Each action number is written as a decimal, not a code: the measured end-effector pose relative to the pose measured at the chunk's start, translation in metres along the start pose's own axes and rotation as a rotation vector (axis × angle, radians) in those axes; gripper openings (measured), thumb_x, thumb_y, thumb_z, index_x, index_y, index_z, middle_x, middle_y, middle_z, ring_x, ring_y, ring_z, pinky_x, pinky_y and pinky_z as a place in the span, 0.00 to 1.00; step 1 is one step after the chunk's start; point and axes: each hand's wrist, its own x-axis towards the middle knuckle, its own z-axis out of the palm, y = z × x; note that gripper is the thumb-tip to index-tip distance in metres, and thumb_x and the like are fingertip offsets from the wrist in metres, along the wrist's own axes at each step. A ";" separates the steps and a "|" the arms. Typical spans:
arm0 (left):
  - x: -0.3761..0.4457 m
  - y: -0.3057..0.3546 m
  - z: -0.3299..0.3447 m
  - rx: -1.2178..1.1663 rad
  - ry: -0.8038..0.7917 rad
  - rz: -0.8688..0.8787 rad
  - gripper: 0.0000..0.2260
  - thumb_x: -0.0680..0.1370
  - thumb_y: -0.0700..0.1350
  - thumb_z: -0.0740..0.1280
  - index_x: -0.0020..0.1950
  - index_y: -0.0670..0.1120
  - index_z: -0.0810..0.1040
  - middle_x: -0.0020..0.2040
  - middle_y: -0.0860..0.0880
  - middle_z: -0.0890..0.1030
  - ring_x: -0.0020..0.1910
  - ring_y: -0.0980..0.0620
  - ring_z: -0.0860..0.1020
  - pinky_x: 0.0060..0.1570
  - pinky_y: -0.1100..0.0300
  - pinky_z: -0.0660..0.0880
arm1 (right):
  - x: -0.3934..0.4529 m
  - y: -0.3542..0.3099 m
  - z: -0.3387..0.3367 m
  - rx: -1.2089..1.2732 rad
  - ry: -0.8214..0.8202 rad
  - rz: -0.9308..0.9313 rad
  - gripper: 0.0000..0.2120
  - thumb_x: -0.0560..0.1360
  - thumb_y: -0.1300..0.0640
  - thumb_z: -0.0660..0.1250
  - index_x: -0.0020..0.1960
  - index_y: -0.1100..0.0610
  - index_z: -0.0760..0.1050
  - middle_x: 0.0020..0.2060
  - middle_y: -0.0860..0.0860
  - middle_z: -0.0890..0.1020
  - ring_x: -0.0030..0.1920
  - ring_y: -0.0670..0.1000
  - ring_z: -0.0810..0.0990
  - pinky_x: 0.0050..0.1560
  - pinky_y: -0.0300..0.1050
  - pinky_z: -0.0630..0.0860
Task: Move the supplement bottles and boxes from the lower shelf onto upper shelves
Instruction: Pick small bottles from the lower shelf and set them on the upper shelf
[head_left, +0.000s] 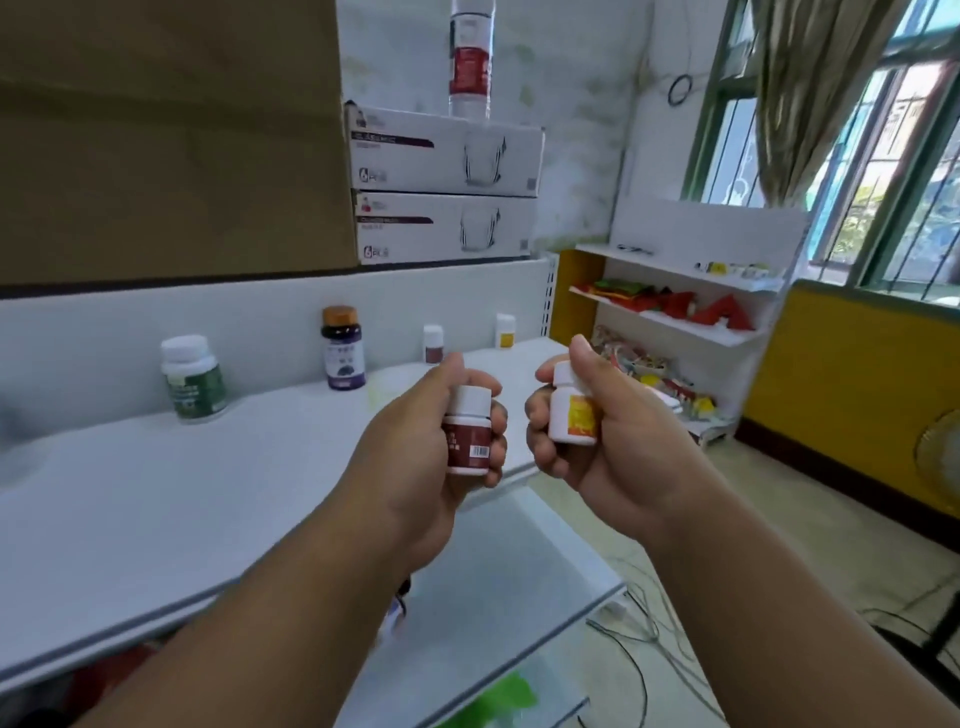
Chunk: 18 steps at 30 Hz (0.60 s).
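My left hand (415, 447) grips a small white bottle with a dark red label (467, 436), held upright above the front edge of the white upper shelf (156, 493). My right hand (608, 431) grips a small white bottle with a yellow label (574, 410), just right of the shelf's end. On the shelf stand a green-labelled bottle (192, 376), a dark bottle with an orange cap (343, 348), a small red-labelled bottle (432, 343) and a small yellow-labelled bottle (505, 331).
A lower white shelf (519, 597) juts out beneath my arms. Two white boxes (441, 187) with a clear bottle (470, 57) on top sit above the shelf beside a large cardboard box (171, 130). A side rack (675, 322) with packets stands by the window.
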 end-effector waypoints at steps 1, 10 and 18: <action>0.015 0.003 0.006 -0.002 0.003 0.002 0.16 0.82 0.55 0.60 0.50 0.44 0.80 0.37 0.43 0.79 0.32 0.49 0.75 0.34 0.56 0.71 | 0.015 -0.006 -0.007 -0.007 -0.012 -0.001 0.17 0.75 0.43 0.63 0.51 0.58 0.71 0.33 0.56 0.77 0.28 0.54 0.73 0.28 0.43 0.68; 0.118 -0.023 0.030 0.252 0.284 0.095 0.09 0.80 0.47 0.63 0.51 0.45 0.80 0.37 0.45 0.80 0.36 0.46 0.76 0.40 0.50 0.72 | 0.151 -0.006 -0.083 -0.215 -0.117 0.010 0.15 0.81 0.47 0.59 0.55 0.59 0.73 0.40 0.58 0.79 0.36 0.56 0.79 0.36 0.48 0.75; 0.197 -0.037 0.081 0.373 0.493 0.144 0.06 0.79 0.43 0.64 0.48 0.47 0.81 0.38 0.47 0.78 0.35 0.49 0.76 0.37 0.54 0.72 | 0.256 -0.017 -0.145 -0.378 -0.422 0.024 0.14 0.78 0.45 0.63 0.54 0.56 0.75 0.44 0.58 0.80 0.40 0.54 0.83 0.42 0.48 0.78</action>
